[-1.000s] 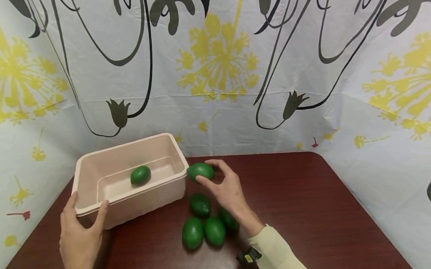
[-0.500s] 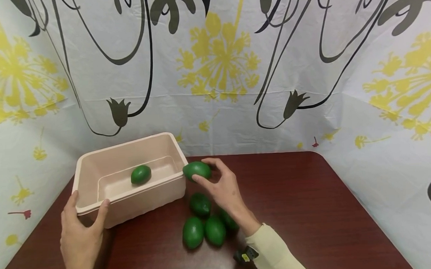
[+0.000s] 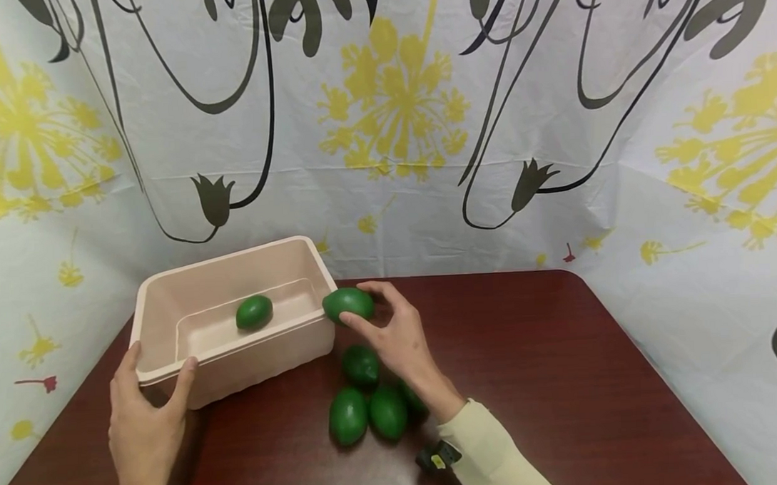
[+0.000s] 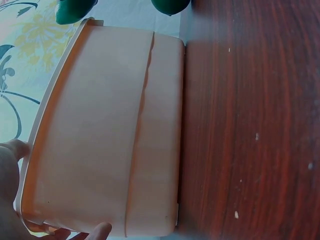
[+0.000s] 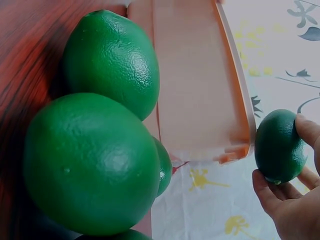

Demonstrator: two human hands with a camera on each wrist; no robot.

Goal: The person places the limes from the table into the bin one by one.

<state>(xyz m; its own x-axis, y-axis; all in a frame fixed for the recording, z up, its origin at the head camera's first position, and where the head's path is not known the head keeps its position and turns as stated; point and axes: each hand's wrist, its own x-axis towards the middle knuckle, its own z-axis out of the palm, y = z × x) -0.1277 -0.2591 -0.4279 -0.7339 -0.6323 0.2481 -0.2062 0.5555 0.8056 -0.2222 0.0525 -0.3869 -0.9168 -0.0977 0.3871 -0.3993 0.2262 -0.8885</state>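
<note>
My right hand (image 3: 398, 335) holds a green lime (image 3: 348, 305) between thumb and fingers, right at the right end of a beige plastic bin (image 3: 264, 357). In the right wrist view the held lime (image 5: 281, 146) overlaps the bin's rim. My left hand (image 3: 144, 422) grips the bin's near left corner, thumb on the front rim; in the left wrist view its fingers (image 4: 101, 231) reach round the bin's end. Another lime (image 3: 254, 313) lies inside the bin. Several more limes (image 3: 348, 416) sit clustered on the table below my right hand, one partly hidden by the wrist.
The dark red wooden table (image 3: 547, 380) reaches back to a white cloth (image 3: 420, 220) printed with yellow and grey flowers, which also hangs at both sides. A dark wrist device (image 3: 438, 456) sits at the right sleeve (image 3: 492, 446).
My right hand has shifted slightly left with the lime, which now overlaps the bin's right rim. The left hand and the bin stay in place.
</note>
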